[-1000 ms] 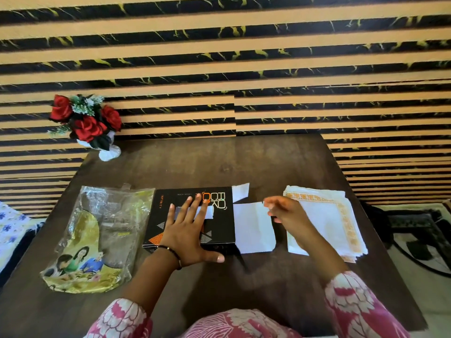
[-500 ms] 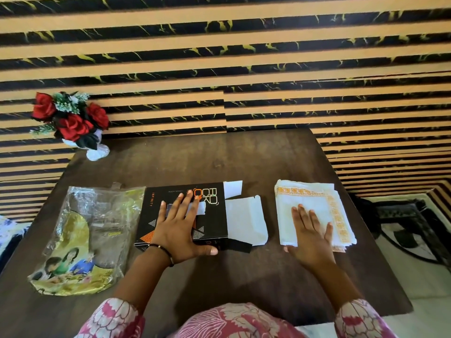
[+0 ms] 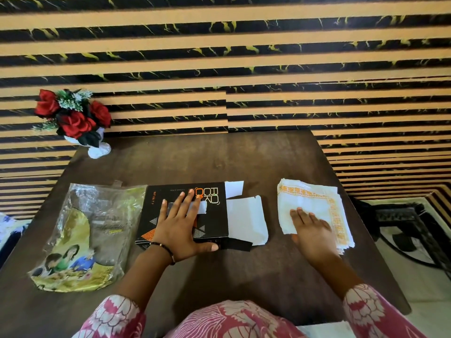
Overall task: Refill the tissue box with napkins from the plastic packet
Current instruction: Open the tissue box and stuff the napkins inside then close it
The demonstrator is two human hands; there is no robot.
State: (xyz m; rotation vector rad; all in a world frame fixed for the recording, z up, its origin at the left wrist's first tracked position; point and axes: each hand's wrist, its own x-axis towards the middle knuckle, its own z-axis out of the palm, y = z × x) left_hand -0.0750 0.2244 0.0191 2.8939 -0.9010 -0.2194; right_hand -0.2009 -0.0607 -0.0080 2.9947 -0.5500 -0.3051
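A black tissue box point(image 3: 212, 215) with orange lettering lies flat at the table's middle, its white end flaps point(image 3: 246, 220) folded open to the right. My left hand point(image 3: 181, 228) rests flat on top of the box, fingers spread, thumb along its near edge. Right of the box sits a stack of white napkins point(image 3: 307, 201) with an orange patterned border. My right hand point(image 3: 311, 230) lies palm down on the stack's near part, fingers together. The plastic packet point(image 3: 85, 235), clear with a yellow printed picture, lies flat and looks empty at the left.
A white vase of red artificial roses point(image 3: 75, 120) stands at the table's far left corner against the striped wall. The dark wooden table point(image 3: 219, 162) ends just right of the napkins, with a dark metal stand point(image 3: 410, 230) on the floor beyond.
My right hand moved from the open box flap over to the napkin stack and settled flat on it. My left hand stayed on the box.
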